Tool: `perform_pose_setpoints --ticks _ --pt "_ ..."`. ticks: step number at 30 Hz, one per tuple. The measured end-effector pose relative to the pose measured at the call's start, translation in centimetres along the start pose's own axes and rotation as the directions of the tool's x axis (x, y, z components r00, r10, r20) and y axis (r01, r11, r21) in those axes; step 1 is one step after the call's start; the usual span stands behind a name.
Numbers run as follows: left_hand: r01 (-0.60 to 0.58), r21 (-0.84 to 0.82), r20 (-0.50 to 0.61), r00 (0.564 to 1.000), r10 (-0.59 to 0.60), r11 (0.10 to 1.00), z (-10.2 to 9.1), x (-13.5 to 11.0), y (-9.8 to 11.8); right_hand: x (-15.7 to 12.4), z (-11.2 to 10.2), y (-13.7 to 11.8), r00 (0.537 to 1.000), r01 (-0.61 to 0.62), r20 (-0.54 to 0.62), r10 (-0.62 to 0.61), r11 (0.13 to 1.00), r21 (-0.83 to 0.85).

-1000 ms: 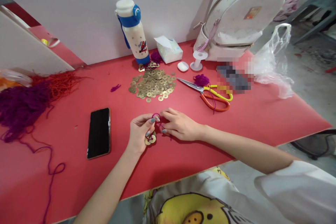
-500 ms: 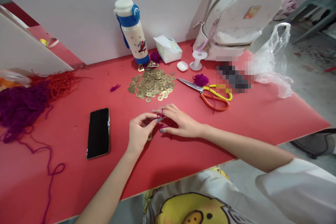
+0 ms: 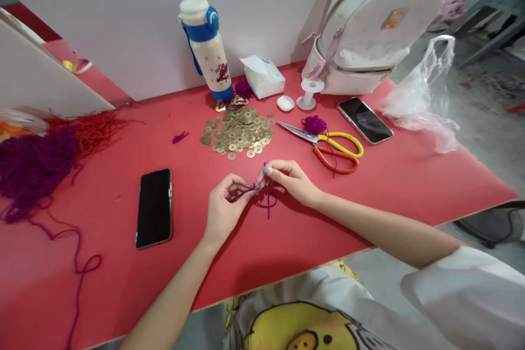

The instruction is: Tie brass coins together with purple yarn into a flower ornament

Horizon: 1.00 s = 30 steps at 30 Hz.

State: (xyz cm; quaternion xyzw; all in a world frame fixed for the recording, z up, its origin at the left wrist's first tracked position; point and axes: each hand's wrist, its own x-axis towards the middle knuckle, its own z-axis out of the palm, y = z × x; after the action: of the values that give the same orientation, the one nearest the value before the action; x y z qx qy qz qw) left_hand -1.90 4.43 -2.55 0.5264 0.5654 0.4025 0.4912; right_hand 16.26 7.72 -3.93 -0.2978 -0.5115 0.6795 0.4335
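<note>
My left hand (image 3: 225, 206) and my right hand (image 3: 289, 179) meet low over the red table (image 3: 381, 186), near its front edge. Both pinch a length of purple yarn (image 3: 266, 202). The yarn runs taut between the fingertips and hangs in a small loop under my right hand. My left hand's fingers are curled around the yarn; any coins in that hand are hidden. A pile of several brass coins (image 3: 238, 131) with holes lies just beyond the hands.
A black phone (image 3: 155, 206) lies left of the hands, scissors (image 3: 328, 145) and a second phone (image 3: 365, 120) to the right. A bottle (image 3: 205, 46), tissue pack (image 3: 264, 76), spool (image 3: 309, 93) and white backpack (image 3: 369, 27) stand behind. Purple and red yarn heaps (image 3: 36, 158) lie far left.
My hands drew slightly apart and pulled the yarn taut. The coins seen at my left hand earlier are hidden now. My right hand turned from flat to a pinch.
</note>
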Motion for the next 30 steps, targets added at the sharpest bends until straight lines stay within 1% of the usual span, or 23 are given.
perform_pose_setpoints --ticks 4,8,11,16,20,22,25,28,30 --pt "-0.001 0.014 0.003 1.0 0.001 1.0 -0.1 -0.1 -0.2 -0.1 0.1 -0.1 0.997 -0.038 -0.059 0.041 0.998 0.047" --pt "-0.018 0.009 0.007 1.0 0.018 1.0 -0.1 -0.2 -0.2 -0.1 0.0 -0.2 0.996 -0.047 -0.07 0.05 0.998 0.044" --pt "-0.03 0.01 0.014 0.999 0.03 1.0 -0.1 -0.1 0.0 -0.1 -0.3 -0.3 0.998 -0.024 -0.049 0.025 0.999 0.024" --pt "-0.028 0.034 0.015 0.999 0.028 0.999 -0.1 0.1 0.1 0.1 -0.8 -0.4 0.997 0.072 -0.02 -0.071 0.997 0.019" --pt "-0.022 0.033 0.005 1.0 0.021 0.999 -0.1 0.2 0.3 0.1 -0.9 -0.3 0.997 0.073 -0.009 -0.073 0.997 0.036" --pt "-0.018 0.041 0.006 1.0 0.018 0.999 -0.2 0.2 0.4 0.1 -1.0 -0.2 0.997 0.068 -0.037 -0.066 0.997 0.032" --pt "-0.027 0.053 0.02 0.999 0.026 0.998 -0.3 0.3 0.2 0.2 -1.1 -0.2 0.99 0.059 -0.129 -0.056 0.998 0.023" --pt "-0.05 0.072 0.027 0.998 0.048 0.996 -0.5 0.2 0.0 0.5 -1.1 -0.1 0.97 0.04 -0.242 -0.038 0.999 0.004" --pt "-0.075 0.088 0.037 0.997 0.072 0.993 -0.6 0.2 -0.2 0.8 -1.3 0.1 0.952 0.025 -0.303 -0.038 0.999 -0.047"
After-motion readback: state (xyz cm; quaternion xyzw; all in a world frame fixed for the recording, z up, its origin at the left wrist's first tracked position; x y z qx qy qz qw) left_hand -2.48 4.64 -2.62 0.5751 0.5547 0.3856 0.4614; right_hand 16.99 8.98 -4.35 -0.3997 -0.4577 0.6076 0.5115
